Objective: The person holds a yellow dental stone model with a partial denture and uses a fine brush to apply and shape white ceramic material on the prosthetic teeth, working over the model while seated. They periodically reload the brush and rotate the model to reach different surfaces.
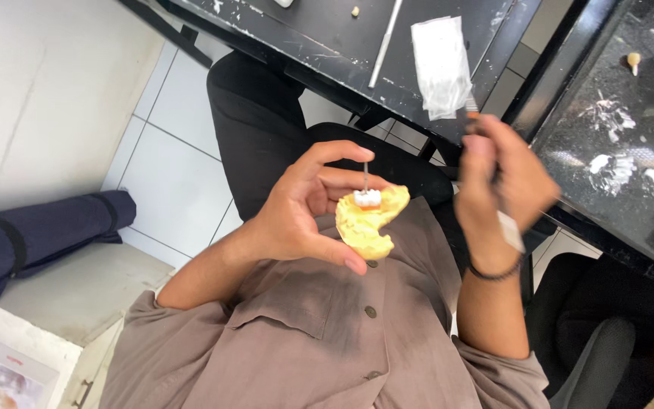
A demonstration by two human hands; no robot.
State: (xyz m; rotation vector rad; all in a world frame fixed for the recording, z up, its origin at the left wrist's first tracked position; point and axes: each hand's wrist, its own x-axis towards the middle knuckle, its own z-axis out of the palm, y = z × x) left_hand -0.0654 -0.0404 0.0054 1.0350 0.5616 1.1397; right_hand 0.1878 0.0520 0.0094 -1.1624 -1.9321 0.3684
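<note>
My left hand [304, 212] holds a yellow curved dental cast [369, 223] between thumb and fingers, above my lap. A small white tooth piece [367, 198] with a thin metal pin sticking up sits on the cast's upper arm. My right hand [505, 178], blurred by motion, is raised just right of the cast and grips a thin tool [510, 227] with a white handle end; its tip shows near the fingers at the top. A dark band circles the right wrist.
A black worktop [327, 38] ahead carries a clear plastic bag [439, 67], a long thin white rod [385, 42] and white dust. A second black counter [630, 151] at right has white smears and a small tooth piece [633, 60]. A dark rolled bag [39, 235] lies left on the tiled floor.
</note>
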